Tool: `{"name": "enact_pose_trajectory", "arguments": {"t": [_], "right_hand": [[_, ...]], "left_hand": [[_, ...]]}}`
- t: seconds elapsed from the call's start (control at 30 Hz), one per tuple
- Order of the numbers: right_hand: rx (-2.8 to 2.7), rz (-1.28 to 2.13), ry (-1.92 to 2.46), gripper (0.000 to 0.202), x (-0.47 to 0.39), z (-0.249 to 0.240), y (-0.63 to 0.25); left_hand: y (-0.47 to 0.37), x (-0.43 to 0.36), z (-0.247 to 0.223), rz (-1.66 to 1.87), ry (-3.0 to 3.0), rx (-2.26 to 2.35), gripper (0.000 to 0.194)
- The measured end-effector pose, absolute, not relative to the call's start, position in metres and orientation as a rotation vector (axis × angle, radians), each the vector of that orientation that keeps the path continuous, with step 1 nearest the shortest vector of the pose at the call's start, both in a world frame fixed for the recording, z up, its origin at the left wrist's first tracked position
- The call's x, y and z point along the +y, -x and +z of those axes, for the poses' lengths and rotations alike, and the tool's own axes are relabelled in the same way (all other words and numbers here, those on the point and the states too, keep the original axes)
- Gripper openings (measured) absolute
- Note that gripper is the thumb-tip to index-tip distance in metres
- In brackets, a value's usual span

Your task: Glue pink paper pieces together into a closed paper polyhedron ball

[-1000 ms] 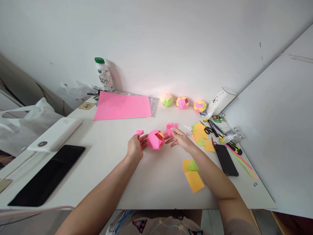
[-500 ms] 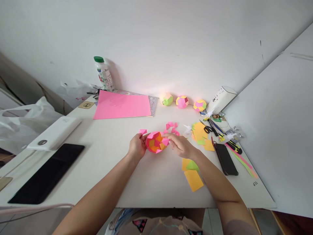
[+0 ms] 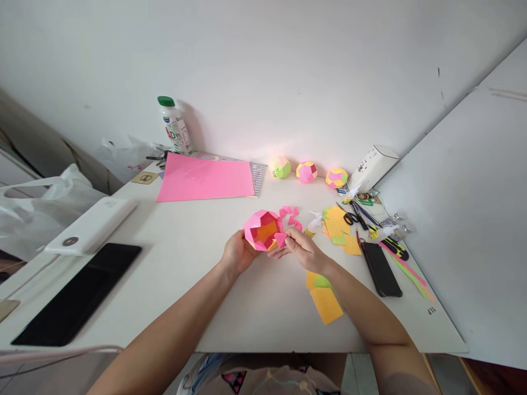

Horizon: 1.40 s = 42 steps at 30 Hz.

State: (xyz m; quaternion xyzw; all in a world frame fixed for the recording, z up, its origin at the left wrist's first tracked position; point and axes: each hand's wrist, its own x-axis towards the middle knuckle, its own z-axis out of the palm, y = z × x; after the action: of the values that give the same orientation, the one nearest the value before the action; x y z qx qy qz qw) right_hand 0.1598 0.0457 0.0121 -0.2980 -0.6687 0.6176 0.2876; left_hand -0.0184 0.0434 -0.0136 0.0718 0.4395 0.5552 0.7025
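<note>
We see 3 faceted balls (image 3: 307, 172) in matt paper, a smooth plastic bottle (image 3: 177, 129), a glossy black tablet (image 3: 78, 294).

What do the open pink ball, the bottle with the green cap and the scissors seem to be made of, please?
Open pink ball: folded matte paper, judging by its flat facets and creased edges.
Bottle: probably smooth plastic, given its molded look and green cap.
Scissors: black handles, likely plastic; the thin blades look like metal.

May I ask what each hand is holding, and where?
Left hand: the pink paper ball, by its lower left. Right hand: a small pink piece, by its right edge.
</note>
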Motion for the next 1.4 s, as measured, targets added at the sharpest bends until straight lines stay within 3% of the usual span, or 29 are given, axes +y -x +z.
{"name": "enact_pose_trajectory", "arguments": {"t": [0.33,0.57,0.87,1.4], "right_hand": [[-1.786,1.800,0.847,0.031,0.033,0.005,-0.149],[-1.938,1.394,1.068,0.022,0.028,0.007,-0.150],[-1.872,1.394,1.052,0.026,0.022,0.009,-0.144],[-1.700,1.807,1.247,0.027,0.030,0.006,-0.150]], "left_hand": [[0.023,0.039,-0.010,1.252,-0.119,0.841,0.012],[0.015,0.034,-0.006,1.181,-0.123,0.914,0.013],[0.011,0.028,-0.006,1.175,-0.143,0.911,0.013],[0.009,0.026,-0.005,1.190,-0.178,0.980,0.020]]}}
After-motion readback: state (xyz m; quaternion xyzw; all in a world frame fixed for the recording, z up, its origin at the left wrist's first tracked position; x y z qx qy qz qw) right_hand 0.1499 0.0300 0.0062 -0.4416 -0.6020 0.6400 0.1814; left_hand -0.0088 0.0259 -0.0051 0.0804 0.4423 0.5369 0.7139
